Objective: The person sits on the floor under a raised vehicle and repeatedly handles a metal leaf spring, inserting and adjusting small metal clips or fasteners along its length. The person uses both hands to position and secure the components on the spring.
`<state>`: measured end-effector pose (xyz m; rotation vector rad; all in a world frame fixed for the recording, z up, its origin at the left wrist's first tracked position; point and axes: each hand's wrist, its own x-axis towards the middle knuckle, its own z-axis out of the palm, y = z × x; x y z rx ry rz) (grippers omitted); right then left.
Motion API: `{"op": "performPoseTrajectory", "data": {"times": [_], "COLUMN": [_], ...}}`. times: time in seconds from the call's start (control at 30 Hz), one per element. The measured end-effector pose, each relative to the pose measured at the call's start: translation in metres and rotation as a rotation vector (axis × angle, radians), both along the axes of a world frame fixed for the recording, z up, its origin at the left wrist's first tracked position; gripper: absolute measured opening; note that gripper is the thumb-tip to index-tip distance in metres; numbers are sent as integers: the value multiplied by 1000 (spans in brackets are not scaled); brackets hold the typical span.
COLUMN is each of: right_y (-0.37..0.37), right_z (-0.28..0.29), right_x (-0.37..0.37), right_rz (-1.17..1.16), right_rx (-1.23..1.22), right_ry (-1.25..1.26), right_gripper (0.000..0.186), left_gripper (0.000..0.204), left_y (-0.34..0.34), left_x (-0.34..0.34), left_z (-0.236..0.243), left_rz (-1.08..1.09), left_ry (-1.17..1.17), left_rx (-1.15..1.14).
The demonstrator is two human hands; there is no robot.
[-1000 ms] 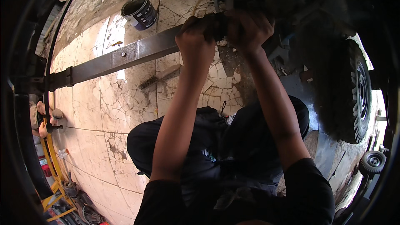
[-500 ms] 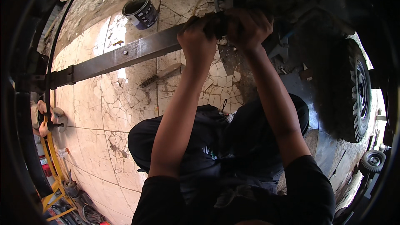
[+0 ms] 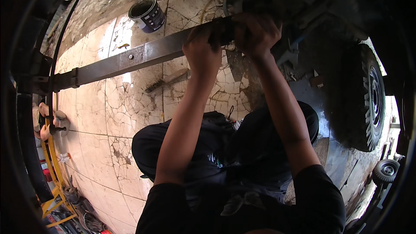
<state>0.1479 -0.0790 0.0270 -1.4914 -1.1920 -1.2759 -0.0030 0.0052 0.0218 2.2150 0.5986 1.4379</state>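
My left hand [image 3: 201, 47] is closed at the right part of a long square metal bar [image 3: 112, 62], fingers curled round a dark fitting [image 3: 226, 34] there. My right hand [image 3: 260, 34] is closed on the same shadowed fitting, just right of the left one; its fingertips are hard to make out. Below the bar a wire brush [image 3: 167, 80] lies on the cracked tiles. An open paint tin [image 3: 147, 19] stands beyond the bar, with a yellow hose [image 3: 203, 8] near it.
Dark frame members [image 3: 24, 138] border the left, with what look like another person's hands [image 3: 45, 132] and a yellow metal frame [image 3: 56, 173]. A large tyre [image 3: 370, 95] stands at right, a small wheel [image 3: 385, 171] below it. My crossed legs [image 3: 151, 147] are on the tiled floor [image 3: 86, 147].
Both my hands have shifted slightly downward in the picture, still closed at the same part of the bar. The surroundings shift a few pixels with the head.
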Motion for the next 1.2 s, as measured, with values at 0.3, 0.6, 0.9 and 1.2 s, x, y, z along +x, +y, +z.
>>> {"op": "performPoseTrajectory", "data": {"times": [0.3,0.6,0.9,1.2], "right_y": [1,-1,0,0], "right_z": [0,-2,-1,-3], "right_x": [-5,-1,-4,0], "right_rz": [11,6,10,8], "right_rx": [5,-8,-19,5], "right_ry": [46,28,44,24], "right_gripper": [17,14,12,14], "left_gripper": [14,20,10,14], "left_y": [5,2,15,3], "left_x": [4,-8,6,-9], "left_z": [6,2,1,-5], "left_rz": [-9,-22,16,57], "left_ry": [13,-9,18,5], "left_rx": [47,-50,-52,19]}}
